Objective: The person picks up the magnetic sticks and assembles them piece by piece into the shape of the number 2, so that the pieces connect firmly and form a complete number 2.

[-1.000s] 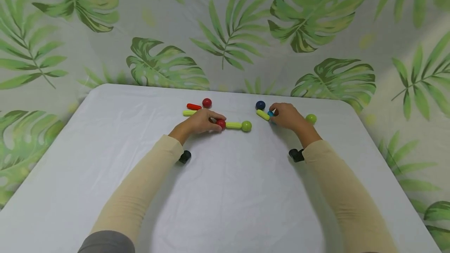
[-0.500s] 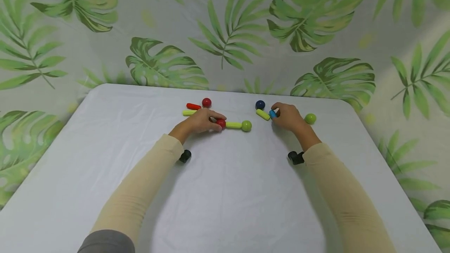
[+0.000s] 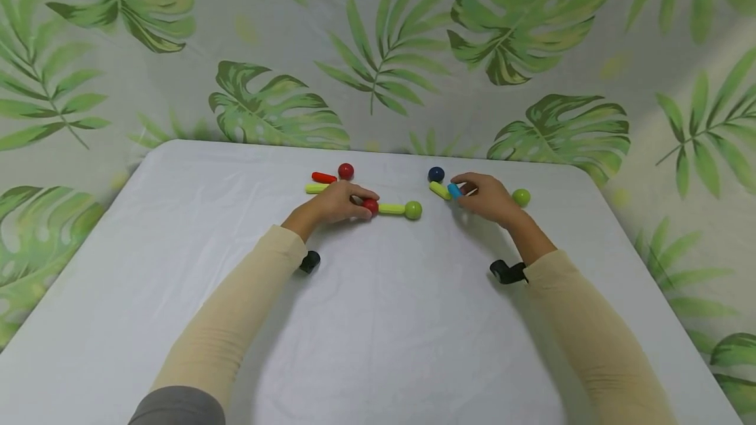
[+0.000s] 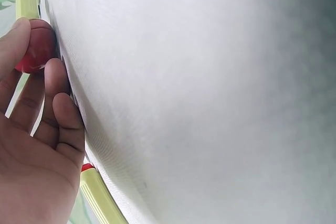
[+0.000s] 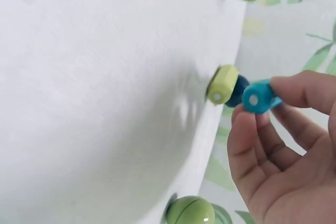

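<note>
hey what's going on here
A person is working with coloured balls and sticks on a white table. Their left hand grips a glossy red ball; a yellow-green ridged stick runs from it to a glossy light green ball. Their right hand pinches a short bright blue stick near a dark blue ball. A second red ball and a slim red stick lie beyond the left hand.

The red ball (image 4: pixel 40 48) you hold has a smooth, glossy finish; the blue rod (image 5: pixel 254 97) looks plastic. At far left, the yellow-green rod (image 4: pixel 101 198) is grooved. Your sleeves (image 3: pixel 227 313) are matt cloth.
</note>
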A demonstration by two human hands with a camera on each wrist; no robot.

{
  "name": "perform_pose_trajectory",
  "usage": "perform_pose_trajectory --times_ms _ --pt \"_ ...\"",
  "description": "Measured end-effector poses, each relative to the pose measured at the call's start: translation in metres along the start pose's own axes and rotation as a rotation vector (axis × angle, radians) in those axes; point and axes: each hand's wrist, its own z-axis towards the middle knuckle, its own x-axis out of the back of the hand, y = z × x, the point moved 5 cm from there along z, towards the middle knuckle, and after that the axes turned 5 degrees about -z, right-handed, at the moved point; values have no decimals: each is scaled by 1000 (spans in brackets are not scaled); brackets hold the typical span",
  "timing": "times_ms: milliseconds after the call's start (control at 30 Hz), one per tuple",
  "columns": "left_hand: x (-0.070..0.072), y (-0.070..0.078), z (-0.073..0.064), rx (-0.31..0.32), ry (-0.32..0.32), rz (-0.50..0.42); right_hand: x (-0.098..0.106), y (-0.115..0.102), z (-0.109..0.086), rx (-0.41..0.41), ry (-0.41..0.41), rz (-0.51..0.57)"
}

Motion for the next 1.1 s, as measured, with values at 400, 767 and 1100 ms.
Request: perform_pose_trajectory --times_ms 400,767,1100 --pt "1 0 -1 2 -9 16 -11 7 -38 -37 -139 340" --pt "0 -1 1 -6 -15 12 -35 -11 -45 15 -218 340" --pt "1 -1 2 -17 -15 7 -51 -25 -39 52 -266 377"
